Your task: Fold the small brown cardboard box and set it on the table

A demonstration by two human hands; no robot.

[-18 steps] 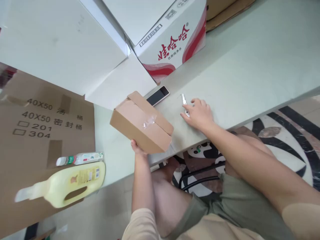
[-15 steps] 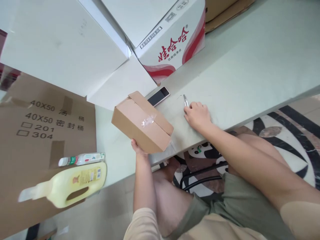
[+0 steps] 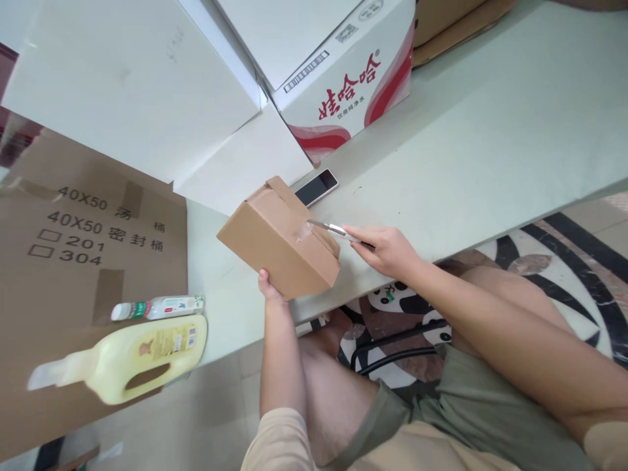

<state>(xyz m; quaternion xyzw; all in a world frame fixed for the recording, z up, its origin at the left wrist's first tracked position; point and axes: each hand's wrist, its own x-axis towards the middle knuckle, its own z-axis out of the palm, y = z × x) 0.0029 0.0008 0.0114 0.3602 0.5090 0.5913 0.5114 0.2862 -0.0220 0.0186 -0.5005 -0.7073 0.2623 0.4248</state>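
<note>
Right hand (image 3: 391,252) pinches a silver metal knife (image 3: 337,229) toward ten o'clock; left hand (image 3: 273,292), half-hidden, grips a brown cardboard box (image 3: 277,245) slanting ten-thirty to four-thirty.

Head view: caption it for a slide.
Left hand holds a cardboard box; right hand points a knife at its clear tape.
</note>
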